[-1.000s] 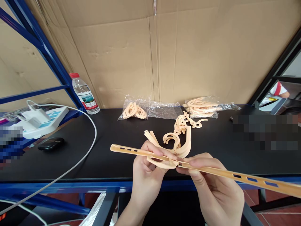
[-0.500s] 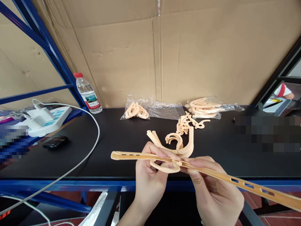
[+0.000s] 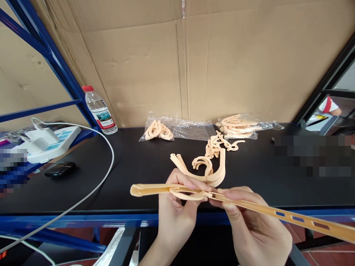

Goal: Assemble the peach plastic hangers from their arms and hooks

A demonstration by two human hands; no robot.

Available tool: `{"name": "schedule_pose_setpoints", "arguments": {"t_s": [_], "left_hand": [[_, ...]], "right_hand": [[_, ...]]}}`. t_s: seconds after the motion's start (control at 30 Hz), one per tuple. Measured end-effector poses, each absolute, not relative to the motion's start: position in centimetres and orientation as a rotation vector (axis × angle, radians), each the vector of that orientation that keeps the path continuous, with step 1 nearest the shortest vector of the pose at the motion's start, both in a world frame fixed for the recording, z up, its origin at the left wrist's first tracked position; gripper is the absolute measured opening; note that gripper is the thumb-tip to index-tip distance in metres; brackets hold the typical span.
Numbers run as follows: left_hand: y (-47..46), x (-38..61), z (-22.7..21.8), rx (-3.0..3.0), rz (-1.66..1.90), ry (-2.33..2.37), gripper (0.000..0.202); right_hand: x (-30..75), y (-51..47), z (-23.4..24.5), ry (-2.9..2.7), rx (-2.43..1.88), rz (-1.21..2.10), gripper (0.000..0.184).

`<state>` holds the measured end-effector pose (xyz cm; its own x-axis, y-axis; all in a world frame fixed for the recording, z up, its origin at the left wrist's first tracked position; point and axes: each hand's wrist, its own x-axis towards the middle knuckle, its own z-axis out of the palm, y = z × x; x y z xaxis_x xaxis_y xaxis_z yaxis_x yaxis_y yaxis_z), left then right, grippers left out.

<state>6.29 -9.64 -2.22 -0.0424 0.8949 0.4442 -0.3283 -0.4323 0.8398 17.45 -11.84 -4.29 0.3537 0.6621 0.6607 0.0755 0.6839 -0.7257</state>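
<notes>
Between my hands is a beige plastic folding clothes hanger, with two long slotted arms meeting at a joint. My left hand [image 3: 177,210] is closed around the left hanger arm [image 3: 146,190] and the curved hook [image 3: 184,197] just below it. The fingers of my right hand [image 3: 255,218] pinch the right hanger arm [image 3: 305,217] close to the joint, and that arm slants down toward the right edge. My fingers partly cover the joint. Just beyond them, more hanger arms [image 3: 221,170] and loose hooks [image 3: 203,162] lie on the black tabletop [image 3: 133,159].
Clear plastic bags hold more hooks [image 3: 158,130] and hanger arms [image 3: 238,126] at the back. A water bottle [image 3: 101,112] stands back left, near a power strip [image 3: 52,144] and a black mouse-like object [image 3: 60,169]. A white cable [image 3: 112,155] crosses the left side. Cardboard [image 3: 138,66] walls the back.
The hanger has turned slightly in my hands: its hook looks flatter and sits further left. The view has shifted a little. Both hands keep their hold.
</notes>
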Motion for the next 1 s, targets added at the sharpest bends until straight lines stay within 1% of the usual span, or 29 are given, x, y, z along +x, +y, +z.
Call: {"name": "schedule_pose_setpoints", "arguments": {"t_s": [0.13,0.37,0.5,0.67,1.0], "left_hand": [[-9.8,6.2,-2.4,1.312,1.692,0.699,0.022],[-9.4,4.9,-2.0,1.405,1.473,0.638,0.011],[-9.1,4.4,-1.6,1.451,1.416,0.562,0.011],[-8.9,4.3,-1.5,1.472,1.418,0.572,0.009],[-9.1,4.1,-1.7,1.481,1.412,0.65,0.006]], "right_hand": [[17.3,-12.0,-4.5,-1.155,-0.771,0.386,0.024],[18.0,-12.0,-4.0,-1.199,-0.84,0.417,0.021],[18.5,-12.1,-3.6,-1.162,-0.884,0.456,0.02],[18.7,-12.2,-3.3,-1.151,-0.918,0.487,0.013],[19.5,-12.4,-2.8,-1.299,-0.93,0.491,0.012]]}}
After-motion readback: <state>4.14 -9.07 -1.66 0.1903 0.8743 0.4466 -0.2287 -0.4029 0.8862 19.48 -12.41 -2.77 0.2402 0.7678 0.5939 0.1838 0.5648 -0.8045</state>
